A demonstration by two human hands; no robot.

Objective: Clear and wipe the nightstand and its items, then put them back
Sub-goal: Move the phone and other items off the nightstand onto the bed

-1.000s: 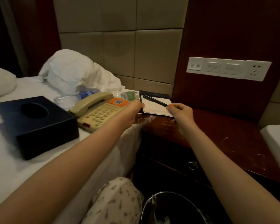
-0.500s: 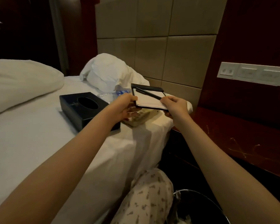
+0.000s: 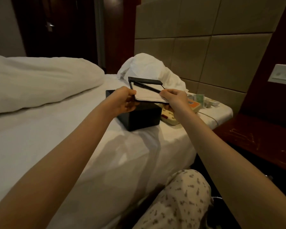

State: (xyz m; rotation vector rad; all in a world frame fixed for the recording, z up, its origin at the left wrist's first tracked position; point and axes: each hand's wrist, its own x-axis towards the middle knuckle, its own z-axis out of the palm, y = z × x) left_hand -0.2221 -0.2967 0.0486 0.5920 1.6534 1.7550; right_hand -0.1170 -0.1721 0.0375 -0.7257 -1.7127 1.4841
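Bedroom, dim light, head view only. White bed (image 3: 56,146) filled the left and centre, with a pillow (image 3: 40,83) at upper left and a padded headboard (image 3: 205,47) behind. Dark red nightstand (image 3: 254,134) sat at the right, its top scratched, just beside the mattress edge. Wall switch plate (image 3: 282,75) was above it.

Both hands held the notepad (image 3: 149,95) in the air over the bed, above the black tissue box (image 3: 144,118) and tilted slightly. It was a black holder with white paper in it, and a black pen (image 3: 147,87) lay diagonally across the paper.

Left hand (image 3: 124,101) gripped the pad's left edge, thumb on top and fingers curled underneath. Right hand (image 3: 175,98) pinched the near right corner, thumb and fingers closed on the paper edge, other fingers below.

Tissue box stood on the bed near the mattress corner. Beige telephone (image 3: 168,118) with an orange panel lay just to its right, also on the bed, partly hidden by the right wrist. Small bottles (image 3: 199,97) lay beyond the phone, too blurred to make out labels. Crumpled white cloth bundle (image 3: 147,68) sat against the headboard behind the pad.

Knee in patterned trousers (image 3: 180,204) showed at the bottom, between bed and nightstand.
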